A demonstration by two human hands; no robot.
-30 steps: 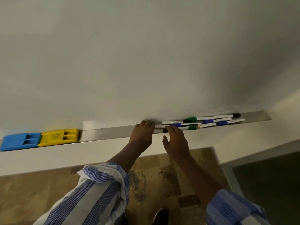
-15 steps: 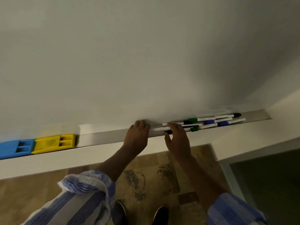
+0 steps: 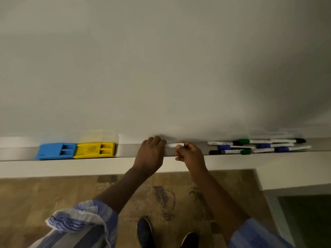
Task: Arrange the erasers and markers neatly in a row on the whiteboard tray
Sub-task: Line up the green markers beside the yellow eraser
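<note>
The long grey metal tray (image 3: 129, 149) bears a blue plastic eraser (image 3: 53, 151) touching a yellow plastic eraser (image 3: 89, 150) at left, and overlapping white-barrelled markers (image 3: 258, 146) at right.

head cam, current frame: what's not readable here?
Head view only:
- white marker: motion-blurred, its ends covered by the left hand and right hand; cap colour unknown.
- left hand's fingertips: hidden behind the hand's own back; grip on the marker unclear.
- marker pile: overlapping, exact count uncertain; labels too small.
- tray: left end cut off by the frame edge.
- yellow eraser: print too small to read.
</note>
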